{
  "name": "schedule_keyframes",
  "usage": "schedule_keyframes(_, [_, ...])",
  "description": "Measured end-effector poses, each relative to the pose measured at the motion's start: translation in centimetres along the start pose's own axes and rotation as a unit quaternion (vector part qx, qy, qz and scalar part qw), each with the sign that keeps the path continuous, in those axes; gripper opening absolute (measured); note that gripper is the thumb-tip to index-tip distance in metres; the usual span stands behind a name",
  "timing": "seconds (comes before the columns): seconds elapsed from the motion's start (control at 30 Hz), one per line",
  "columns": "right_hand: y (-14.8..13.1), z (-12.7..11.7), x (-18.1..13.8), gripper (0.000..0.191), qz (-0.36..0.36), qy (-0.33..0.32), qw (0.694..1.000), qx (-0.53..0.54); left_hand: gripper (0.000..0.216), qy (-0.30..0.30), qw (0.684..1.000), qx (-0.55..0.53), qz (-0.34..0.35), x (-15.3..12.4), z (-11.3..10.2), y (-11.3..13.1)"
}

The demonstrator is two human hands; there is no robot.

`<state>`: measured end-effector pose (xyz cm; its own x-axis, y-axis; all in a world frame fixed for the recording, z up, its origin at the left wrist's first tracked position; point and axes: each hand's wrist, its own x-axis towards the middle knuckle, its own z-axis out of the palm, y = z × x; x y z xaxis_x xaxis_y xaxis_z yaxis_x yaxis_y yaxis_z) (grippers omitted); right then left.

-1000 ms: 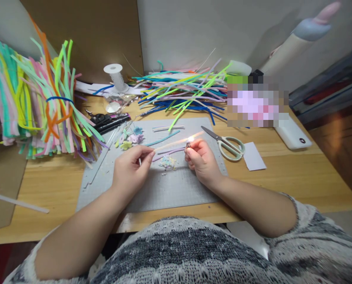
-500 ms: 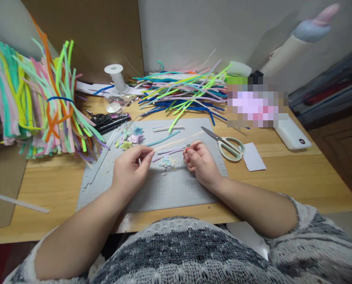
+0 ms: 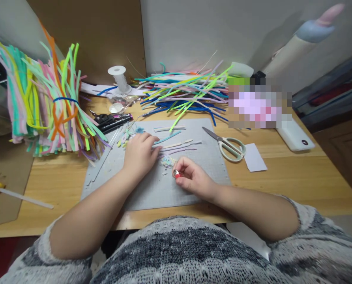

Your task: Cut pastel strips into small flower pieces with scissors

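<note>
left hand (image 3: 140, 152): flat on the grey mat (image 3: 199, 173), fingers spread loose over the short pastel strips (image 3: 178, 146), not gripping anything.
right hand (image 3: 190, 179): curled shut around a small lighter (image 3: 176, 173) (red body, metal top poking out), resting low on the mat.
scraps: little pile of pale bits (image 3: 167, 161) sits between the two hands.
scissors (image 3: 227, 144): lying on the mat's right edge, well apart from the hands.
bench (image 3: 297, 177): wooden, with heaps of coloured strips (image 3: 188, 92) at the back and a hanging bunch (image 3: 48, 102) on the left.
</note>
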<state>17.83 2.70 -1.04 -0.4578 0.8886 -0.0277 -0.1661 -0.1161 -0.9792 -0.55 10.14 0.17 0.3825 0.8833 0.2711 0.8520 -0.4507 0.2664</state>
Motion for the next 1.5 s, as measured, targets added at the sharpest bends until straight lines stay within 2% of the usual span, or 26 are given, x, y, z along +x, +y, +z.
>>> schedule_keyframes(0.13, [-0.2,-0.1,0.3,0.038,0.021,-0.02,0.999,-0.02,0.014,-0.033,0.991,0.126,0.0,1.6,0.0,0.0])
schedule_keyframes(0.27, [-0.3,-0.2,0.5,0.039,0.036,-0.024,0.998,-0.044,0.018,-0.059,0.986,0.153,0.0,2.3,0.6,-0.1])
schedule_keyframes(0.37, [-0.3,-0.2,0.6,0.04,0.032,-0.018,0.998,-0.049,0.019,-0.046,0.988,0.15,-0.006,2.3,0.4,-0.2])
schedule_keyframes(0.47, [-0.5,-0.3,0.8,0.04,0.036,-0.022,0.998,-0.039,0.017,-0.014,0.992,0.122,0.002,1.7,-1.0,-0.1])
schedule_keyframes(0.57, [-0.5,-0.5,1.0,0.041,0.017,-0.008,1.0,-0.019,0.013,-0.002,0.999,0.036,-0.012,0.5,-2.5,0.1])
schedule_keyframes(0.63, [-0.4,-0.8,1.3,0.04,-0.012,0.037,0.999,0.005,0.011,-0.003,0.998,-0.054,-0.033,-0.5,-3.2,0.3])
schedule_keyframes(0.73, [-0.2,-1.4,1.7,0.039,-0.039,0.141,0.989,0.026,0.009,0.016,0.987,-0.156,-0.043,-2.0,-3.2,0.6])
schedule_keyframes(0.8, [-0.1,-1.8,2.0,0.038,-0.039,0.191,0.981,0.02,0.007,0.033,0.983,-0.178,-0.039,-2.6,-3.0,0.7])
schedule_keyframes(0.87, [-0.1,-2.0,2.1,0.037,-0.036,0.214,0.976,0.014,0.006,0.046,0.982,-0.179,-0.033,-2.8,-2.8,0.7])
schedule_keyframes(1.07, [0.2,-2.2,2.1,0.031,-0.048,0.218,0.975,0.008,0.005,0.074,0.982,-0.172,0.004,-2.6,-2.9,0.7])
schedule_keyframes(1.5, [0.3,-2.1,2.0,0.024,-0.042,0.218,0.975,-0.006,0.005,0.07,0.982,-0.174,0.008,-2.8,-3.0,0.7])
